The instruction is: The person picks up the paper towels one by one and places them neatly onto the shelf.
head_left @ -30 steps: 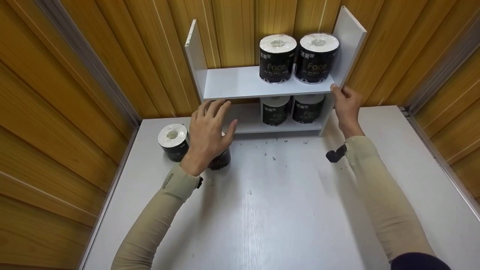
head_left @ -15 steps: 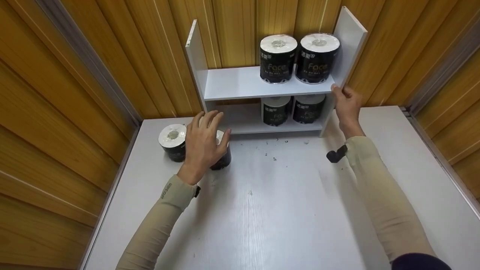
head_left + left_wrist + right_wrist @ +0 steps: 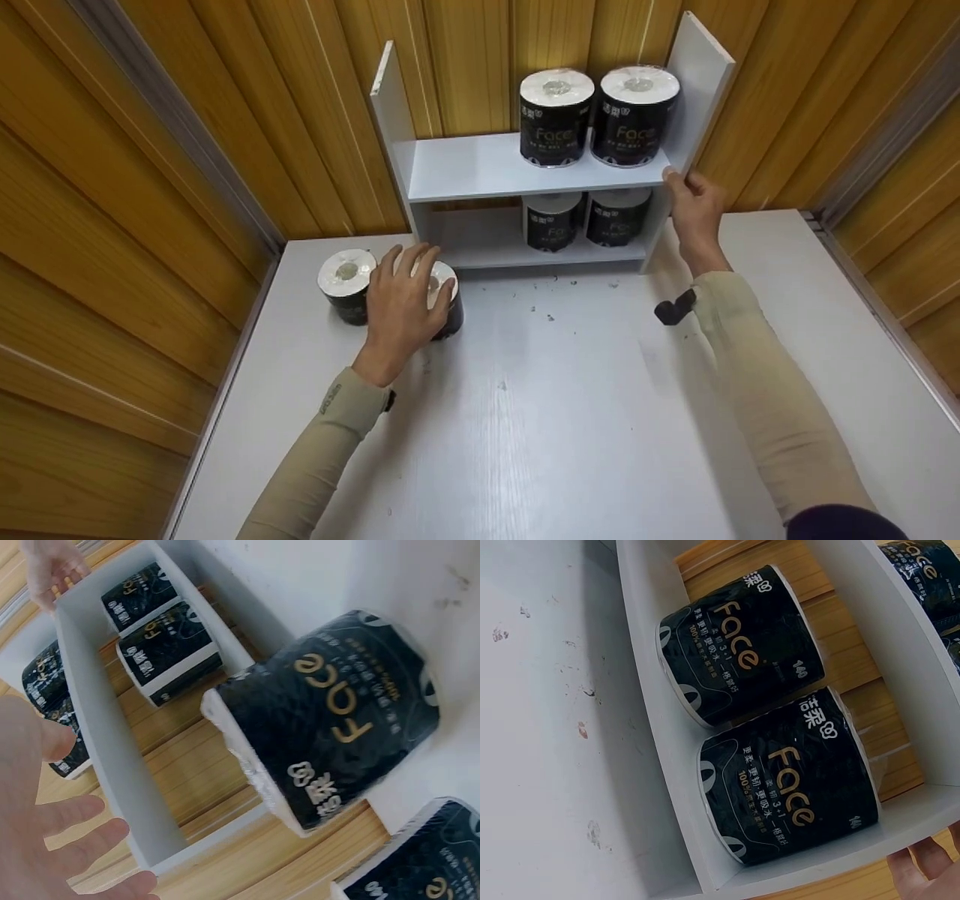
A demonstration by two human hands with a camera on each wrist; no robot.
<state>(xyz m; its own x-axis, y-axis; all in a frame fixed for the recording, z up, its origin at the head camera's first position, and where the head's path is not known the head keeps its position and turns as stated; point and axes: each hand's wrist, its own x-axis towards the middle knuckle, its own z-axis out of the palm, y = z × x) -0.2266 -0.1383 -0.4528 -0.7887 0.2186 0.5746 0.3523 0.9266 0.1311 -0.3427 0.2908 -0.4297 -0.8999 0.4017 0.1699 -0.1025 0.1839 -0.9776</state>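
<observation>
My left hand (image 3: 405, 307), fingers spread, hovers over a black-wrapped toilet paper roll (image 3: 452, 309) on the table and partly hides it. In the left wrist view the fingers are apart from that roll (image 3: 330, 720). A second toilet paper roll (image 3: 346, 281) stands just left of the hand. My right hand (image 3: 697, 217) grips the right side panel of a white two-tier shelf (image 3: 465, 166), with the thumb at the front edge. Two rolls stand side by side on the upper board's right half, and two more on the lower board beneath them.
The shelf stands at the back of a white table (image 3: 525, 420) against a wood-patterned wall (image 3: 472, 67). Similar panelled walls rise on the left and right. Small dark crumbs (image 3: 551, 318) lie in front of the shelf.
My left hand has moved down and slightly left, from the shelf's front left edge to over the nearer loose roll. The right hand keeps its grip; shelf and rolls look unmoved.
</observation>
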